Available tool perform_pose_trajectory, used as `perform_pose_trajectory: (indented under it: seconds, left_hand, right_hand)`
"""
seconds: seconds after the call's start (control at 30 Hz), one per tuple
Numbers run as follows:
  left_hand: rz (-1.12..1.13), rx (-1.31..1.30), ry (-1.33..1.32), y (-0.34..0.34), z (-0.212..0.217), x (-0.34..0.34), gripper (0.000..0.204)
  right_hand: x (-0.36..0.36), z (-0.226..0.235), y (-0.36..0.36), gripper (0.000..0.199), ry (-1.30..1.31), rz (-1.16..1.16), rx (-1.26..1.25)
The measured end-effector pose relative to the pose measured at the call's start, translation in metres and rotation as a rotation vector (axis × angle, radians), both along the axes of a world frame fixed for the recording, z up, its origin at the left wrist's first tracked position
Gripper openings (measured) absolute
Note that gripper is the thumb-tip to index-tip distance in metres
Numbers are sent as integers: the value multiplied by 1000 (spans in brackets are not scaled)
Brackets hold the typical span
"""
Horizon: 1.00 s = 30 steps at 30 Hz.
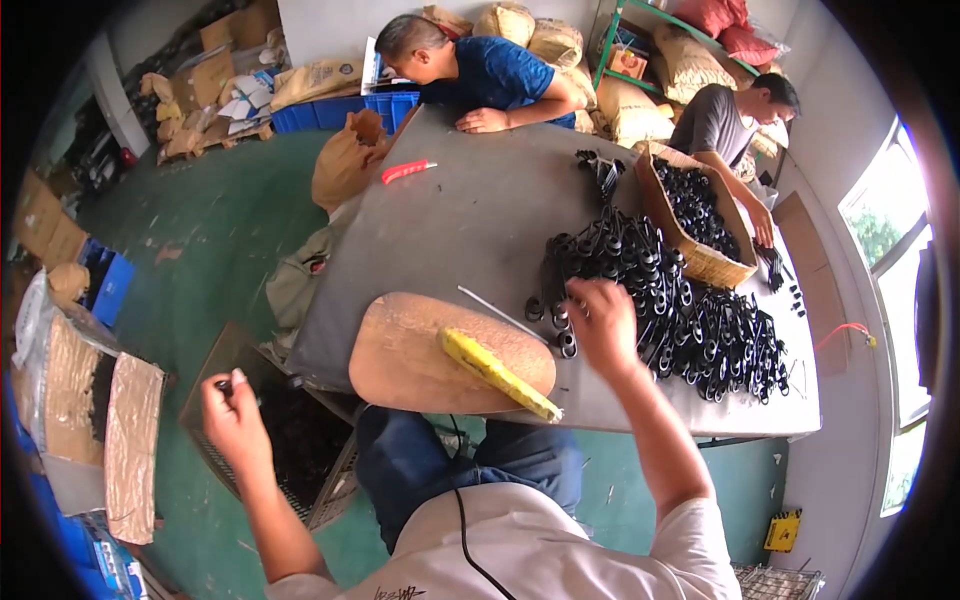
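Observation:
My left hand [236,425] is off the table's left side, above a crate, closed with a small black plastic part [224,386] between thumb and fingers. My right hand [603,325] is at the near left edge of a pile of black plastic parts [650,262] with ring-shaped ends. Its fingers are bent together among the parts; what they grip, if anything, I cannot make out. In front of me a rounded brown board [395,350] lies at the table edge. A yellow-wrapped bar [495,372] rests slantwise on it, and a thin white rod [500,312] lies across its far right edge.
A crate [340,490] with dark contents stands on the floor at left. On the grey table [470,220] lie a red utility knife [405,172] and a carton [720,262] full of black parts. One person [500,80] leans at the far edge; another [710,130] works behind the carton.

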<state>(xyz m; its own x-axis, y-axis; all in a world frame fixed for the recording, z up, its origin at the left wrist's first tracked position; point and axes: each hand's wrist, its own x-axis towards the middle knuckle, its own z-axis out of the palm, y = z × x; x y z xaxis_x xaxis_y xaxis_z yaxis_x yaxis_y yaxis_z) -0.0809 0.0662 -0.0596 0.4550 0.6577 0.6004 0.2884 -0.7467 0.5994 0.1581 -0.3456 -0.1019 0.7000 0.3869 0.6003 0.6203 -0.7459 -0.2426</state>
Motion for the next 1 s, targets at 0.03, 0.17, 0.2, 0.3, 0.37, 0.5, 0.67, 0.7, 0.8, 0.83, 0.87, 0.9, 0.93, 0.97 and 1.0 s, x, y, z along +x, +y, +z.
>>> perform_pose_trajectory:
  seconds: [0.03, 0.17, 0.2, 0.3, 0.37, 0.5, 0.67, 0.7, 0.8, 0.83, 0.87, 0.9, 0.93, 0.97, 1.0]
  left_hand:
    - [30, -12, 62, 17, -11, -9, 21]
    - [38, -64, 306, 74, -74, -45, 28]
    - [58, -8, 434, 72, -88, -51, 38]
    - [4, -288, 553, 39, -89, -47, 45]
    - [-79, -288, 525, 32, -101, -43, 42]
    - [-248, -292, 378, -3, -111, -19, 36]
    - [-373, -268, 296, -37, -101, 5, 34]
    - [-397, -272, 319, -42, -96, 7, 34]
    - [-491, -249, 305, -57, -89, 15, 34]
    - [-524, -211, 287, -57, -97, 17, 36]
    - [-557, -214, 269, -57, -106, 19, 38]
    - [-550, -213, 255, -56, -110, 16, 37]
    - [-547, -209, 244, -55, -111, 10, 37]
    - [-519, -222, 235, -55, -111, 5, 37]
    - [-518, -234, 246, -55, -111, -1, 35]
  right_hand:
    - [25, 3, -15, 30, -31, -113, 15]
    - [98, 21, -57, 33, -97, -538, -142]
    - [112, 21, -68, 34, -91, -620, -165]
    - [142, 9, -96, 42, 17, -745, -233]
    - [150, 5, -95, 45, 43, -722, -266]
    - [151, 5, -59, 48, 66, -704, -300]
    - [156, 14, -25, 49, -20, -645, -332]
    - [152, 21, -17, 48, -3, -654, -376]
    - [160, 19, -26, 39, 190, -719, -420]
    - [174, 11, -42, 37, 231, -737, -433]
    - [186, 2, -54, 35, 278, -754, -451]
    - [186, -2, -50, 33, 265, -748, -426]
    - [183, 0, -45, 31, 256, -745, -400]
    - [179, 4, -41, 31, 292, -752, -375]
    - [176, 10, -35, 31, 328, -756, -351]
